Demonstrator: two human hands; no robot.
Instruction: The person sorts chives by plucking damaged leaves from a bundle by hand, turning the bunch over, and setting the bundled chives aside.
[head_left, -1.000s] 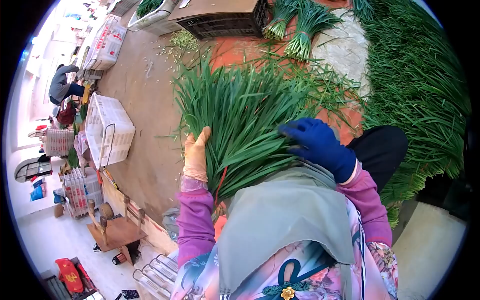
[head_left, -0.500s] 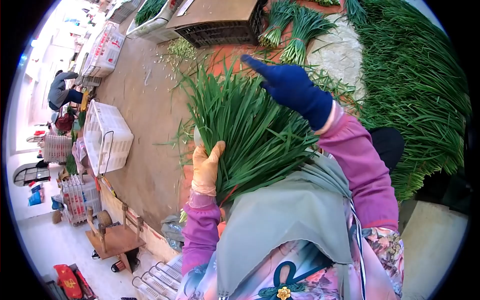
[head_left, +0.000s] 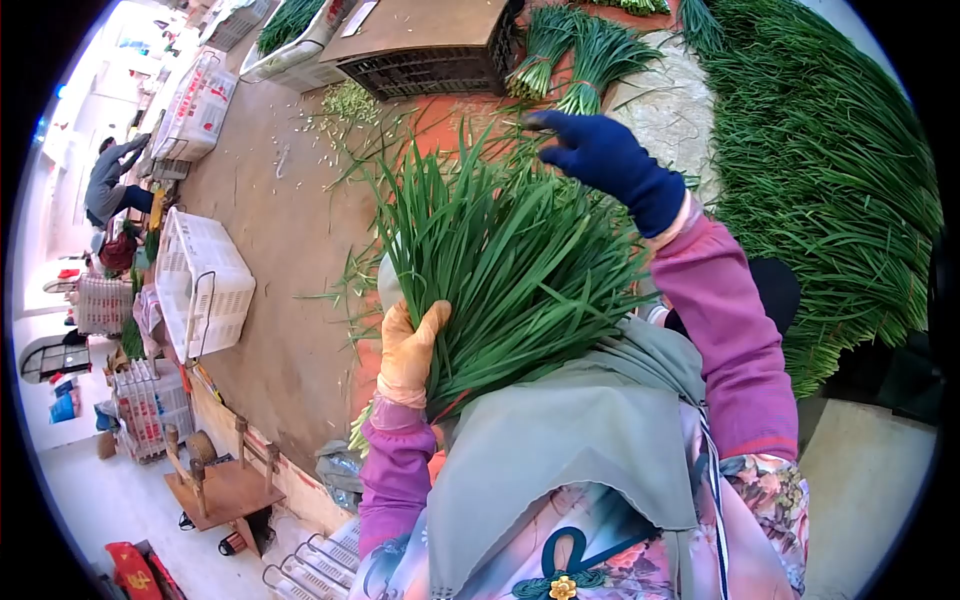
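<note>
Left hand (head_left: 407,352) partly hidden by the leaf bundle (head_left: 515,275)

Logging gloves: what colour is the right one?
The right glove is dark blue; head view shows it best.

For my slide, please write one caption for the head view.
Orange-gloved left hand holds a leafy green bunch; blue-gloved right hand hovers nearby, large leafy pile alongside.

Left grip (head_left: 408,350) curls inward, thumb (head_left: 436,318) extended, while the right grip (head_left: 605,165) hovers, fingers (head_left: 552,123) parted, forearm (head_left: 722,325) stretched forward
</note>
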